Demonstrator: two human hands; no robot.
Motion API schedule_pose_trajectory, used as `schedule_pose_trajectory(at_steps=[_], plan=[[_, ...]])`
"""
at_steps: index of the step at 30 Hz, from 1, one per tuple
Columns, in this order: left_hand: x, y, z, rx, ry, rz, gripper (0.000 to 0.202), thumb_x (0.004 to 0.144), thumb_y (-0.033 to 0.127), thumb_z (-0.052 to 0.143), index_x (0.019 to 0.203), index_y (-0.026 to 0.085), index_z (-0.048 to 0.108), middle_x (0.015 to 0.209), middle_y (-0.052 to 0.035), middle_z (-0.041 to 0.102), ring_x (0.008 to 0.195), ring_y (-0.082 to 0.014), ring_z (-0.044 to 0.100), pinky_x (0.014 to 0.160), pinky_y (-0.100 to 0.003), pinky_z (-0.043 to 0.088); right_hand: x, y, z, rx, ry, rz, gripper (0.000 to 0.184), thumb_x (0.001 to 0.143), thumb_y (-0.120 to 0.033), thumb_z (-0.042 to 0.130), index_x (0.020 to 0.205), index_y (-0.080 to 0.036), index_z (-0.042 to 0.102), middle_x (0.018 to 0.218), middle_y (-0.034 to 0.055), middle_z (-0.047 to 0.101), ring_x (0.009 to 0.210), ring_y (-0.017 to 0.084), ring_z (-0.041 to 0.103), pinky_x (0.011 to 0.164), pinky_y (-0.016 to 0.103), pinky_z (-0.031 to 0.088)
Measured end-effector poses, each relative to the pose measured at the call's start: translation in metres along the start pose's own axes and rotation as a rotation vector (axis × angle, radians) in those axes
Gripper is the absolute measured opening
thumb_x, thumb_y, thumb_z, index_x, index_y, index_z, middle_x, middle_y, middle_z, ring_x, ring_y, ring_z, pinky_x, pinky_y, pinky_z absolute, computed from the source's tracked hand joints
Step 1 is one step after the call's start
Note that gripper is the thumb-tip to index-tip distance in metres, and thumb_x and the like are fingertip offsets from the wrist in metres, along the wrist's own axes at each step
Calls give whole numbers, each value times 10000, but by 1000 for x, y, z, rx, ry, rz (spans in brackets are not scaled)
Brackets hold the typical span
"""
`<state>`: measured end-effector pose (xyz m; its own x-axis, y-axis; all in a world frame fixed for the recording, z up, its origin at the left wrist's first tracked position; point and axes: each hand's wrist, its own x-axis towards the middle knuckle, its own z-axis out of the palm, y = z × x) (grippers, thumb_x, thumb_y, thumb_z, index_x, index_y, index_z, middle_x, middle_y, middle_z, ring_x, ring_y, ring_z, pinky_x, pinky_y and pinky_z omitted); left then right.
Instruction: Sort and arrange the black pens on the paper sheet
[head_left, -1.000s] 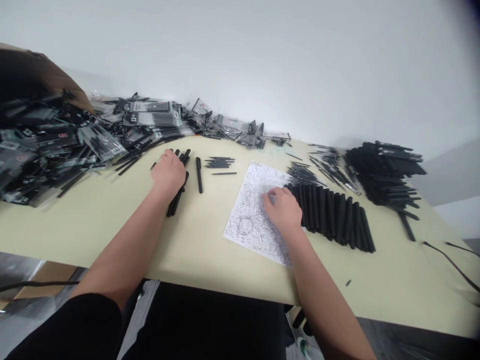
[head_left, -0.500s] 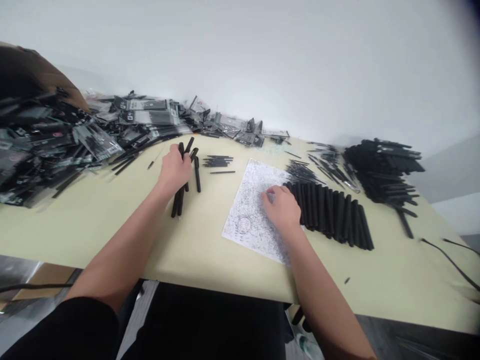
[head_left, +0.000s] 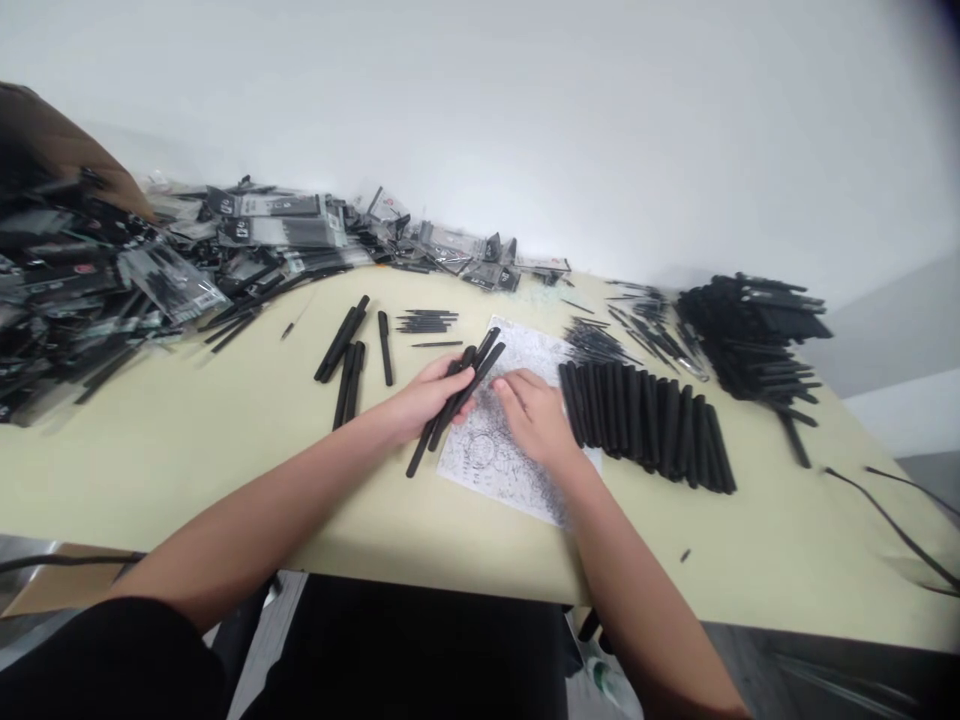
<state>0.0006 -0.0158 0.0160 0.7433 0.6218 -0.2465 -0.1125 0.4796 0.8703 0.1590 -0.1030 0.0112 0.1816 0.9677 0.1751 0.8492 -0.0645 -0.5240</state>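
Well, the left hand [head_left: 427, 400] was closed around a loose bunch of black pens [head_left: 459, 392], gripping them slantwise just over the left edge of the printed sheet [head_left: 480, 470], with their ends sticking out past the fingers on both sides. The right hand [head_left: 534, 418] lay open and empty on the sheet, its fingers spread, just beside the tight row of black pen barrels [head_left: 645, 430] to the sheet's right. Left of the sheet lay small groups of loose pens [head_left: 341, 345], and beyond it a little bundle of thin black rods [head_left: 427, 320]. Farther beyond the sheet ran a heap of bagged packets [head_left: 277, 232], and off to its right sat a jumbled black pile [head_left: 750, 335]. The risk, I judged, lay in that loose grip: the pens were not squared up, so one could have slipped out and rolled across the sheet. A careless wrist could also have knocked the row apart, and the smooth tabletop [head_left: 787, 530] looked unlikely to stop rolling barrels.
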Motion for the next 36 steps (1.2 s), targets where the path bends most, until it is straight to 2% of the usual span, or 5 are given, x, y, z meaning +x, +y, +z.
schedule_pose_trajectory(at_steps=[9, 13, 23, 29, 36], plan=[[-3, -8, 12, -29, -71, -107, 349, 876, 105, 598, 1206, 177, 507, 873, -21, 645, 758, -125, 666, 786, -306, 543, 3, 1, 15, 325, 147, -4, 271, 933, -413, 503, 794, -214, 624, 887, 28, 650, 854, 173, 607, 844, 312, 440], [-4, -11, 10, -8, -85, -113, 434, 853, 132, 651, 1262, 200, 522, 817, 7, 621, 672, -94, 625, 718, -259, 518, 4, 3, 17, 428, 170, 45, 244, 891, -425, 541, 837, -209, 641, 887, 33, 656, 836, 178, 607, 830, 320, 460], [-2, -11, 18, -234, 46, -122, 141, 919, 160, 590, 1055, 193, 583, 890, -40, 649, 739, -105, 644, 728, -243, 535, 2, -5, 22, 527, 143, 97, 262, 875, -433, 558, 771, -208, 642, 866, 38, 656, 857, 195, 616, 756, 324, 487], [-6, -13, 22, -281, -4, -76, 112, 938, 265, 573, 1030, 201, 575, 842, -14, 622, 715, -106, 623, 722, -243, 536, -3, -17, 19, 603, 153, 84, 272, 909, -429, 525, 836, -215, 676, 891, 44, 667, 862, 199, 620, 740, 324, 492], [-4, -12, 22, -247, 11, 76, 229, 956, 315, 531, 1179, 281, 493, 1120, -19, 615, 1032, -148, 606, 937, -296, 485, -8, -22, 18, 699, 17, 79, 280, 930, -456, 491, 845, -208, 589, 686, -21, 539, 643, 144, 502, 578, 269, 399]])
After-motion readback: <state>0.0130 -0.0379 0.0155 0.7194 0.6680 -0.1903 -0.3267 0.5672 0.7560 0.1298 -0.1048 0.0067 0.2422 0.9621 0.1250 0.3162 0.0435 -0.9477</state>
